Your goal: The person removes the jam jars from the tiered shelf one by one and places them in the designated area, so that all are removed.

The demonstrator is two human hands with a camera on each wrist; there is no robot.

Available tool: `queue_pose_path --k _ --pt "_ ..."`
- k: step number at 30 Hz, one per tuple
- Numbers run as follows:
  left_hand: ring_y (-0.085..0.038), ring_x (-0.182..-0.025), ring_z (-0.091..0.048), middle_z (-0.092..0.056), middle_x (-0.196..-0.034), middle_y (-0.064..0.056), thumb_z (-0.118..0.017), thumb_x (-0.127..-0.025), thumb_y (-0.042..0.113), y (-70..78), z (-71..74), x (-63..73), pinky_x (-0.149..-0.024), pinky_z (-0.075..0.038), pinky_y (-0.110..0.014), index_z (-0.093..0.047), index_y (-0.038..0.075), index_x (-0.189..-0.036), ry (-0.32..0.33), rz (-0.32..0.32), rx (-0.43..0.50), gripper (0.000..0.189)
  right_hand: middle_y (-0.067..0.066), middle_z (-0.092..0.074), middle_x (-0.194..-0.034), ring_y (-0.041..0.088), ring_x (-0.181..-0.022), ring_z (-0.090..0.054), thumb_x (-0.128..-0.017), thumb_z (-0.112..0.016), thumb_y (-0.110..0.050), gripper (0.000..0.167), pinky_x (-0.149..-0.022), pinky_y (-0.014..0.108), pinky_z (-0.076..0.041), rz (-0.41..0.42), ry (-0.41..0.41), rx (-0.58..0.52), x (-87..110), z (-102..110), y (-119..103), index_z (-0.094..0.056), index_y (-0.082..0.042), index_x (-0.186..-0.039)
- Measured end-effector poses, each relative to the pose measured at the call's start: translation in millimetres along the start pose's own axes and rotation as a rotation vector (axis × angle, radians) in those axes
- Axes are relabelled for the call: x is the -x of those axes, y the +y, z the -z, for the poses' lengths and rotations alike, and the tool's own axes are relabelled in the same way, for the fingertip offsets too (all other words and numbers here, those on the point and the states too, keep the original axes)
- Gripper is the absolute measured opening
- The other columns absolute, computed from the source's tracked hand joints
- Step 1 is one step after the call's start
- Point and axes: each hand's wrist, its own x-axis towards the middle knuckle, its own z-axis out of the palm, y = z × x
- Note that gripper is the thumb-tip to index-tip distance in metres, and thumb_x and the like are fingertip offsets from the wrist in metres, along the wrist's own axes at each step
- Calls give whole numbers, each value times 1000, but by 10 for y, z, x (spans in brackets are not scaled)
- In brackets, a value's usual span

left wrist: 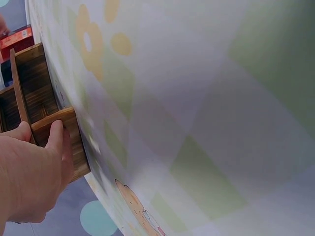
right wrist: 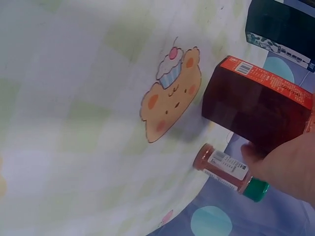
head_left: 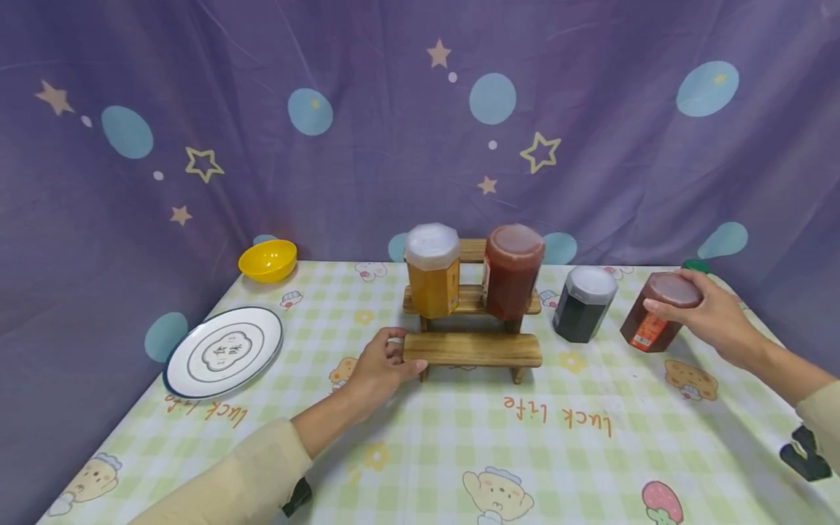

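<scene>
My left hand (head_left: 380, 368) grips the left end of the lowest step of a wooden tiered rack (head_left: 472, 350); in the left wrist view the thumb and fingers lie around that end. An amber jar (head_left: 433, 281) and a red-brown jar (head_left: 515, 273) stand on the rack's middle step. On the right, my right hand (head_left: 715, 317) holds another red-brown jar (head_left: 656, 321) with an orange-red label, thumb and fingers around its upper part. Whether its base touches the tablecloth, I cannot tell. Between rack and held jar stands a dark jar (head_left: 582, 313) with a pale top.
A small green-capped bottle (right wrist: 226, 169) stands behind the held jar, mostly hidden in the head view. To the left are a white plate (head_left: 262, 357) with a dark rim and a yellow bowl (head_left: 269, 262) near the back edge. A purple curtain (head_left: 380, 175) hangs behind the table.
</scene>
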Motion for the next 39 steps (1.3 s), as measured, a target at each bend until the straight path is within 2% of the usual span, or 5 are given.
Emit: queue_pose_path --k 5,9,17,27,39 --pt "-21 -93 -56 -57 -116 -13 -73 -86 13 1 5 8 -76 -48 -31 -39 8 -138 2 0 -5 63 42 -29 -136 54 -118 -37 -93 -59 -46 92 -79 40 -49 -34 -5 60 -20 10 -95 -13 12 -147" --pt "-21 -91 -56 -57 -114 -13 -73 -86 12 8 1 6 -76 -48 -32 -39 8 -137 6 2 -3 62 41 -28 -138 57 -123 -29 -91 -59 -50 91 -90 69 -29 32 82 166 -29 51 -243 -20 11 -146" --pt "-22 -93 -57 -58 -115 -13 -73 -86 11 3 -7 4 -77 -49 -32 -39 8 -137 14 -3 3 61 34 -31 -138 49 -124 -29 -89 -65 -44 87 -92 66 -27 176 172 146 -50 75 -682 -25 6 -147" --pt "-21 -89 -54 -57 -111 -13 -73 -86 11 5 -5 8 -73 -47 -30 -40 8 -136 17 -5 1 61 26 -32 -143 44 -127 -32 -87 -70 -39 85 -96 62 -31 241 23 113 -4 -39 -1027 -24 -8 -152" --pt "-20 -86 -55 -57 -111 -13 -74 -85 11 6 -6 -1 -73 -47 -31 -40 8 -137 19 -7 0 62 15 -37 -148 34 -133 -35 -83 -78 -23 85 -103 55 -32 291 -82 -69 -14 -143 -1365 -28 -14 -151"
